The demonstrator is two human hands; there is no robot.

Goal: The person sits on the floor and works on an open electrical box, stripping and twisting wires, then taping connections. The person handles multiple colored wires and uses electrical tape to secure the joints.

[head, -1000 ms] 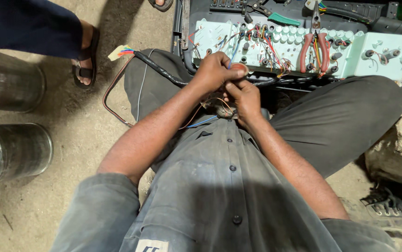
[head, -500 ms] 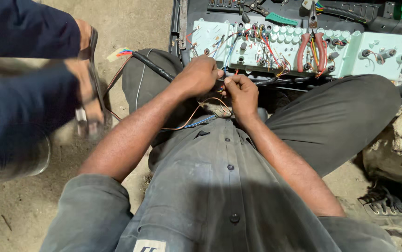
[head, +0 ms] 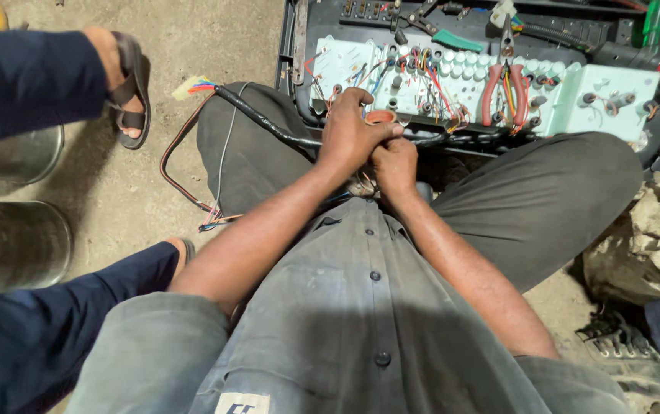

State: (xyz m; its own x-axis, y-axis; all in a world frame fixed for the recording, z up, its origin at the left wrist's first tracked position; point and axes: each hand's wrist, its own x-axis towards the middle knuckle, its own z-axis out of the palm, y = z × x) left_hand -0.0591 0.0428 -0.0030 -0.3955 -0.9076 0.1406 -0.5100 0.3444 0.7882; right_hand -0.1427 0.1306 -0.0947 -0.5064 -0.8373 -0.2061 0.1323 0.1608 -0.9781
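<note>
Seated on bare dirt floor (head: 215, 46), knees spread, grey trousers and grey shirt. Ahead of knees: black tray (head: 636, 149) carrying pale green wiring board (head: 605, 103), studded with terminals and coloured leads. Red-handled pliers (head: 504, 92) lying on board, toward its right half. Two shiny metal drums (head: 8, 241) at left edge of floor; sandalled foot (head: 127, 84) of another person in dark blue just above them, second leg in dark blue at lower left. Thick black cable (head: 257, 119) draped over left thigh, running to frayed coloured ends on floor. Left hand (head: 351, 136) curled closed over roll of orange tape (head: 380, 116), roll held just short of board's near edge, above lap. Right hand (head: 396, 162) touching left from below, fingers folded around bundle of thin wires (head: 362, 184); exact grip partly hidden by left hand.
</note>
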